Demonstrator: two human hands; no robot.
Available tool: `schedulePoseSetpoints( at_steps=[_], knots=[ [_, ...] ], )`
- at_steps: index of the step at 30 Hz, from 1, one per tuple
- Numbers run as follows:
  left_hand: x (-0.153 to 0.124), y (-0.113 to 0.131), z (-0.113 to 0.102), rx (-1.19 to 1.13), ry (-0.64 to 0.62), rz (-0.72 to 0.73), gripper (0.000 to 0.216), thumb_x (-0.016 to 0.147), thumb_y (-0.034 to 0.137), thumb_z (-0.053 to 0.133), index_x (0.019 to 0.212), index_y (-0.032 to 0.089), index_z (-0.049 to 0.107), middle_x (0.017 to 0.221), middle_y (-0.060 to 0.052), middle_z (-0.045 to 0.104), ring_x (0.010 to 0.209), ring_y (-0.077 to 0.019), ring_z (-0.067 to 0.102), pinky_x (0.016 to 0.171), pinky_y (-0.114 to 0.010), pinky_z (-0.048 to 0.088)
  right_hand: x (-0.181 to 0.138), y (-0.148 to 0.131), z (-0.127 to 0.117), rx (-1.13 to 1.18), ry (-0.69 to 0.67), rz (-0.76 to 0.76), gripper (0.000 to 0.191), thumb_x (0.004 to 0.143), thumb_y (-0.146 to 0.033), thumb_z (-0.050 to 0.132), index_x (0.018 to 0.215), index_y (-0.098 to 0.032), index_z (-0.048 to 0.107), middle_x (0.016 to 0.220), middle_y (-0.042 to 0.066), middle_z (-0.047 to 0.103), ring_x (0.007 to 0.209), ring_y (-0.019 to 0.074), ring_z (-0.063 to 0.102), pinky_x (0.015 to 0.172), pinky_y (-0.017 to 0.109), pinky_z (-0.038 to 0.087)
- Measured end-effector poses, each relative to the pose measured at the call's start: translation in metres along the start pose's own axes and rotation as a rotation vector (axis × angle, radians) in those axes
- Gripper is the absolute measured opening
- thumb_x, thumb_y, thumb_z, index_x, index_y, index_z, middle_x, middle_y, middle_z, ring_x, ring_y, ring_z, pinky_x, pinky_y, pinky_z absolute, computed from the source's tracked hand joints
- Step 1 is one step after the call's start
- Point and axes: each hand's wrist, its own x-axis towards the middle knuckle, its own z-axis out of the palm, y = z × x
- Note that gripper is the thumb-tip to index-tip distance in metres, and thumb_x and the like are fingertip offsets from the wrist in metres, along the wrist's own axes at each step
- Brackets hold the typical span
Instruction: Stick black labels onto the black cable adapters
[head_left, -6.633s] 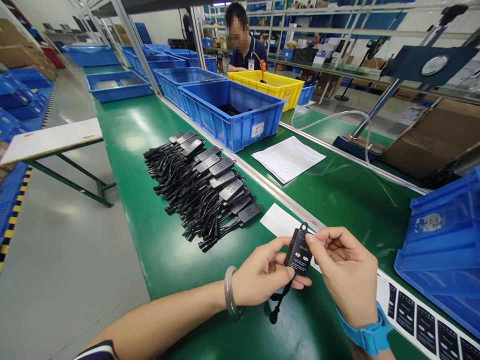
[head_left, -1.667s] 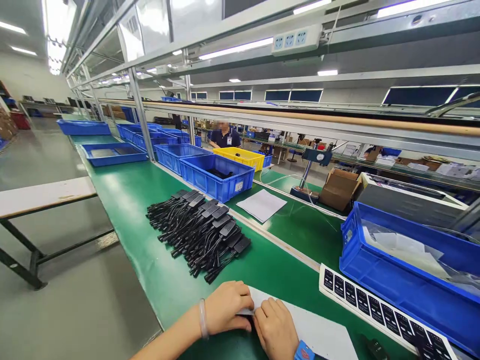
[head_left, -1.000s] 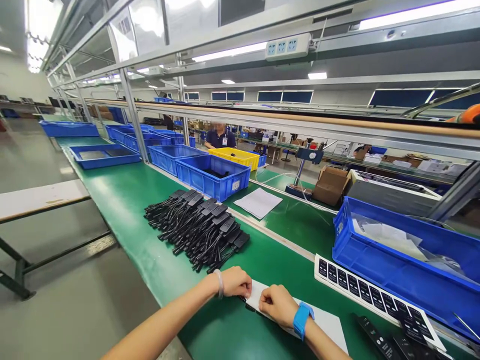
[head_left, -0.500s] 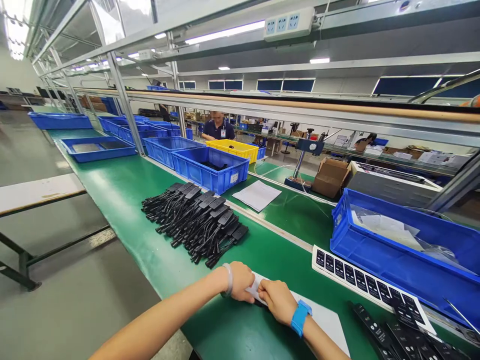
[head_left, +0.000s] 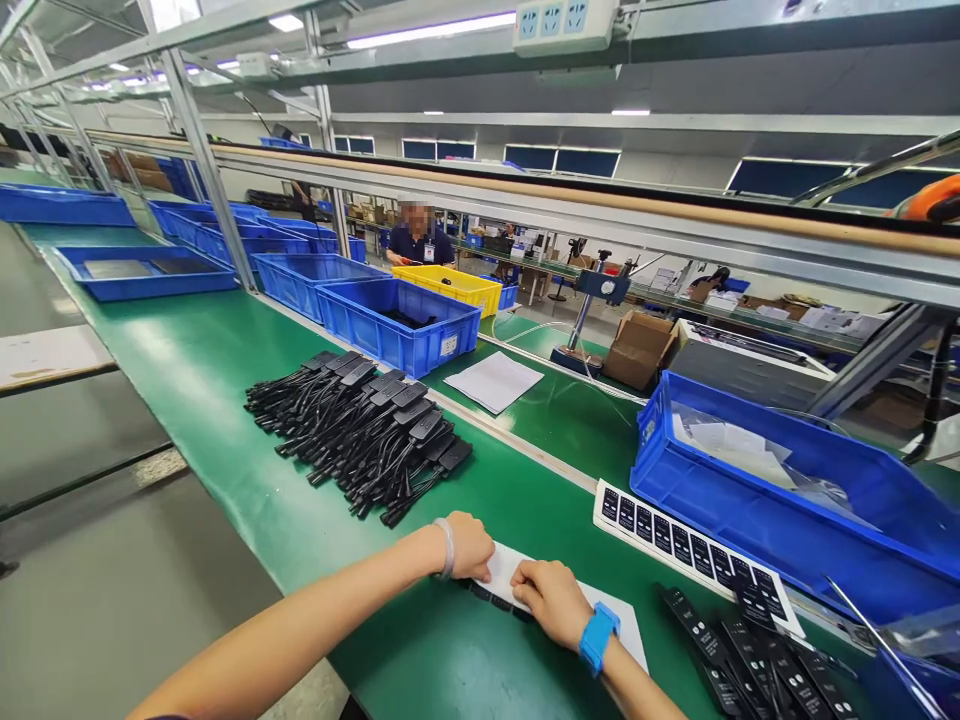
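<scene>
A white label sheet (head_left: 627,628) lies on the green bench right in front of me, with a row of black labels (head_left: 491,598) showing along its near edge. My left hand (head_left: 471,547), a pale band at its wrist, is closed on the far left end of the sheet. My right hand (head_left: 553,602), wearing a blue wristband, has its fingers curled and pressed together on the sheet's middle. The fingertips of both hands are partly hidden. Beyond my left hand lies a pile of black cabled modules (head_left: 367,425).
At right, another label strip (head_left: 679,545) lies by a blue bin (head_left: 750,525), near black printed strips (head_left: 739,650). Farther back are a paper stack (head_left: 493,380), a blue crate (head_left: 397,335), a yellow crate (head_left: 457,290) and a stand (head_left: 585,320). A person (head_left: 420,238) sits beyond.
My hands have moved apart slightly, the left one shifting away from the right. More of the sheet and its black labels shows between them. The view has turned a little right.
</scene>
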Motion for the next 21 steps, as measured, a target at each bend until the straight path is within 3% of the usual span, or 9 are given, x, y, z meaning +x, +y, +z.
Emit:
schedulePoseSetpoints(
  at_steps=[5,10,16,21],
  knots=[
    [0.010,0.018,-0.002,-0.037,0.043,0.094,0.039,0.083,0.057,0.054,0.098,0.024,0.066,0.098,-0.007,0.072,0.089,-0.0255,0.068,0.069,-0.030,0.051,0.012,0.011,-0.001,0.064,-0.064,-0.058,0.016,0.082,-0.018,0.054,0.078,-0.017,0.070,0.075,0.000,0.069,0.072,0.0147,0.059,0.058,0.020,0.034],
    [0.012,0.026,0.000,0.018,0.060,0.044,0.050,0.085,0.061,0.045,0.084,0.018,0.070,0.087,-0.013,0.072,0.081,-0.0296,0.068,0.064,-0.033,0.051,-0.007,0.015,-0.003,0.049,-0.012,-0.063,0.018,0.085,-0.022,0.051,0.083,-0.017,0.069,0.073,0.000,0.069,0.067,0.0144,0.058,0.056,0.021,0.033],
    [0.018,0.024,0.003,0.030,0.061,0.080,0.038,0.083,0.054,0.056,0.078,0.019,0.071,0.083,-0.010,0.072,0.078,-0.0256,0.068,0.062,-0.029,0.049,-0.022,0.018,-0.010,-0.085,0.019,-0.005,0.017,0.083,-0.017,0.053,0.084,-0.017,0.069,0.087,0.008,0.071,0.083,0.0215,0.063,0.067,0.026,0.035],
    [0.022,0.022,0.005,0.034,0.065,0.101,0.032,0.083,0.048,0.059,0.073,0.019,0.070,0.079,-0.009,0.072,0.075,-0.0247,0.068,0.061,-0.028,0.048,-0.015,0.027,-0.023,-0.079,-0.096,-0.007,0.009,0.081,-0.019,0.061,0.081,-0.018,0.070,0.079,0.002,0.071,0.076,0.0166,0.064,0.065,0.024,0.040]
  ],
)
